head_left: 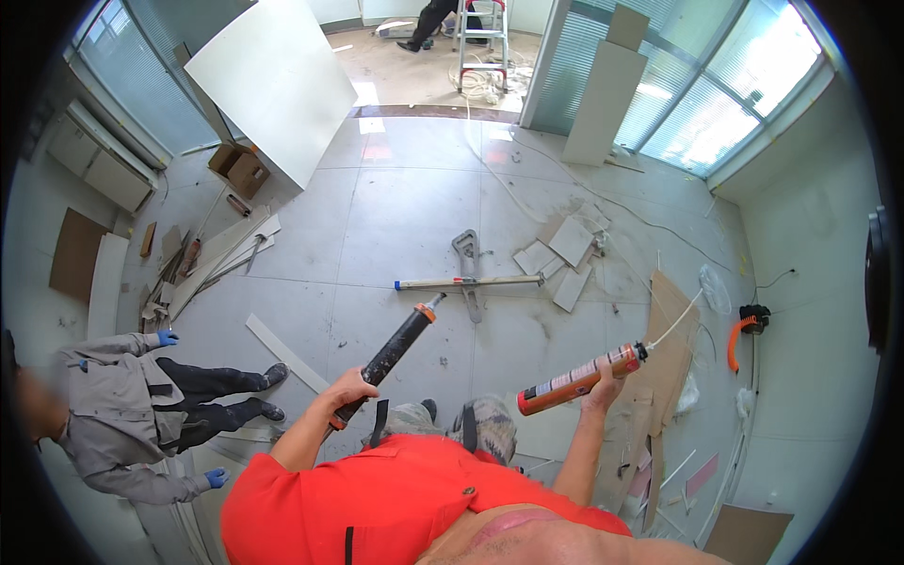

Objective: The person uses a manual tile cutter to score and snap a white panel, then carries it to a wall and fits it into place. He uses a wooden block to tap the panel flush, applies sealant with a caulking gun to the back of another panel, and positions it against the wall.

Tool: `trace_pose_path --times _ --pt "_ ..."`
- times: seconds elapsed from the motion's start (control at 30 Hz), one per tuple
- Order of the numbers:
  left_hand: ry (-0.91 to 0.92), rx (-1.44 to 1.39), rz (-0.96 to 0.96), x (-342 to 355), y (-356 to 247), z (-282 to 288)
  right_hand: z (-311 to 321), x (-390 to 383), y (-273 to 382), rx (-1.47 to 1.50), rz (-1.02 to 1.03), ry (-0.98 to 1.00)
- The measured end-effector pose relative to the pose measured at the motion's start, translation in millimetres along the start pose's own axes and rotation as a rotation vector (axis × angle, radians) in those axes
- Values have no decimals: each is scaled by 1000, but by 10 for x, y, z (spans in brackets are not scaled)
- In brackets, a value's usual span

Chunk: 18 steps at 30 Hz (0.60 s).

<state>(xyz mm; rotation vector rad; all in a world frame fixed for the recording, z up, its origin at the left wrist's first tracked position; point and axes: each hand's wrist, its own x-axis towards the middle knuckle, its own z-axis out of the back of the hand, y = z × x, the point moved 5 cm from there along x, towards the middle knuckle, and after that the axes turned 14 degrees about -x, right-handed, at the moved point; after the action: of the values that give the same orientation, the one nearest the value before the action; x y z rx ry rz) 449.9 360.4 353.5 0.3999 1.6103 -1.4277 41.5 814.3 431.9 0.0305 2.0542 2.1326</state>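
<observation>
My left hand (349, 388) is closed around the rear part of a black caulking gun (397, 345) with orange collars, its nozzle slanting up and to the right. In my right hand (604, 389) is an orange spray foam can (573, 380), tilted, with a long pale straw (676, 322) running up and right from its valve end. The two tools are apart, both held in front of my body above the tiled floor. My left fingers partly hide the gun's handle end.
At left stands a person (122, 405) in grey with blue gloves. A levelling tool (468, 282) lies ahead, with board offcuts (570, 243) right of it. A large white panel (273, 89) leans at the back left; a ladder (483, 42) stands beyond. Cables cross the floor.
</observation>
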Motion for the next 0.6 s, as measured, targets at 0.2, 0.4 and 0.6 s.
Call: trace_pose_path --times 0.2,0.4,0.6 --pt "-190 -241 33 75 -264 597 -608 1682 1091 205 121 27" --pt "-365 -411 29 146 -936 817 -1807 3607 385 550 -60 -116" --pt "-454 -520 68 634 -1157 1218 -5091 2208 -306 360 -455 560"
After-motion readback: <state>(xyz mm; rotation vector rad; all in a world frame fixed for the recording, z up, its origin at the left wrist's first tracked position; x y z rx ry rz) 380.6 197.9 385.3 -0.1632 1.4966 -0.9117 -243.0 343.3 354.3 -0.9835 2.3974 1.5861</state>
